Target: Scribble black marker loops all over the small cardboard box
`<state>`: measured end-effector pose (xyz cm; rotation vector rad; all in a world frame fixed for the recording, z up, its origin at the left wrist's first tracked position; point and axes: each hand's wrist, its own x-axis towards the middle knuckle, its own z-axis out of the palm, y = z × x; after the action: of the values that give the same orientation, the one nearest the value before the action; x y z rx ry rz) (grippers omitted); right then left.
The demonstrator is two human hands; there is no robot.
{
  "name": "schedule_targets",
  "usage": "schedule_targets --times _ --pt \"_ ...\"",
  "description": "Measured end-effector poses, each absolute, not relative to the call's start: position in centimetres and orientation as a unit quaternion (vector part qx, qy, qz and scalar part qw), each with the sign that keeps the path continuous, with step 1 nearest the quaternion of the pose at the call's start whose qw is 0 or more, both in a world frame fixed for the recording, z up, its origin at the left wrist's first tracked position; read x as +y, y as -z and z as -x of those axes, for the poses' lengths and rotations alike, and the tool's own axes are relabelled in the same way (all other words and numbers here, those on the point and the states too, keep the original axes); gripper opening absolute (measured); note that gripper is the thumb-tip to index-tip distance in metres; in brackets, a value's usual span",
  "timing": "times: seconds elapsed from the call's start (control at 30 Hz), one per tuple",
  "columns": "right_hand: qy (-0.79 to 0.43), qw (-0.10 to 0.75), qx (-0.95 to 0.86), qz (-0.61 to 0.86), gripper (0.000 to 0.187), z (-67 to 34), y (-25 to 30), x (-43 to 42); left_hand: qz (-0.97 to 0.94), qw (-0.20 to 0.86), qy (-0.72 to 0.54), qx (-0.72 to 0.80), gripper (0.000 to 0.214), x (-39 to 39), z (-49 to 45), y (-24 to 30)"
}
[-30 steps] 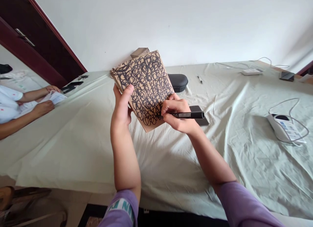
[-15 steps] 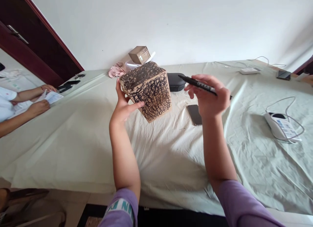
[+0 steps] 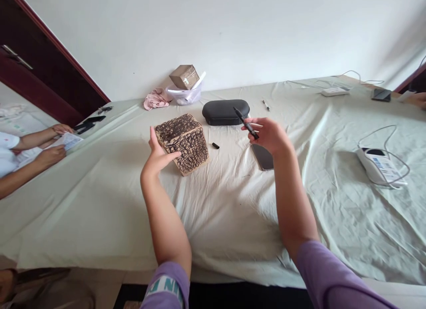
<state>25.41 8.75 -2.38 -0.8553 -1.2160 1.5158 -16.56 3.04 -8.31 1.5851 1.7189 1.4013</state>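
Observation:
A cardboard box covered in black scribbled loops sits on the pale cloth-covered table. My left hand rests against the box's left side, thumb on its front face. My right hand is raised to the right of the box, its fingers closed on a black marker that points up and left. A small black marker cap lies on the cloth just right of the box. A dark phone lies under my right hand.
A black oval case lies behind the box. A plastic tub with a small carton and a pink cloth are by the wall. A white device with cable is at right. Another person's hands hold paper at left.
My left hand has lowered the scribbled box from in front of me onto the table. My right hand has lifted the marker off the box and away to the right.

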Motion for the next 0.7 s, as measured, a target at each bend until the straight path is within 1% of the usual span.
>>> schedule_targets --times 0.1,0.13,0.23,0.3,0.4,0.53,0.7 --pt "-0.556 0.41 -0.581 0.43 0.021 -23.7 4.3 9.6 -0.545 0.205 -0.505 0.637 0.153 2.4 16.7 7.4" --pt "-0.522 0.364 -0.618 0.462 0.024 -23.0 5.0 9.8 -0.543 0.201 -0.509 0.637 0.151 2.2 16.6 7.1" --pt "-0.405 0.219 -0.698 0.549 0.046 -20.8 7.3 10.6 -0.542 0.193 -0.516 0.635 0.149 1.8 16.4 6.5" --pt "-0.35 0.164 -0.715 0.582 0.049 -19.5 8.8 10.9 -0.545 0.197 -0.519 0.629 0.147 1.7 16.3 6.4" --pt "-0.315 0.125 -0.724 0.601 0.043 -18.4 10.2 11.1 -0.548 0.208 -0.529 0.613 0.143 1.8 16.3 6.6" --pt "-0.278 0.093 -0.736 0.61 0.048 -18.0 11.0 11.1 -0.559 0.21 -0.533 0.599 0.143 2.2 16.1 6.8" --pt "-0.252 0.077 -0.742 0.617 0.045 -17.5 11.7 10.9 -0.564 0.217 -0.527 0.598 0.14 2.3 15.6 6.6"
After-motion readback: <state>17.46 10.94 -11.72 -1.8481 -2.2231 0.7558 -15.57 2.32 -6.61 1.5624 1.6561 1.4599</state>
